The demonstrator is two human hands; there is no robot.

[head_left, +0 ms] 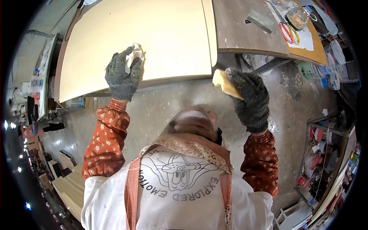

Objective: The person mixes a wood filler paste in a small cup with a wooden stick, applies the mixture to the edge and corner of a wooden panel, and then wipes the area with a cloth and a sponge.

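My left hand (pixel 123 73), in a dark knitted glove, rests on a large cream-coloured board (pixel 168 38) near its front edge. Its fingers are closed round a crumpled white cloth (pixel 134 55). The other glove, on my right hand (pixel 251 99), is off the board's front right corner, above the floor. It grips a pale yellow, flat piece with an uneven edge (pixel 226 83); whether this is sponge, paper or something else I cannot make out. A second cream sheet edge (pixel 210 30) shows along the board's right side.
A brown worktop (pixel 245 42) adjoins on the right, bearing a grey block (pixel 260 21), red-and-yellow-handled scissors (pixel 289 35) and a clear jar (pixel 297 18). Rolls of white strapping (pixel 334 65) stand beyond it. Shelving with spools (pixel 316 134) is at right; stacked boards (pixel 71 186) lie at lower left.
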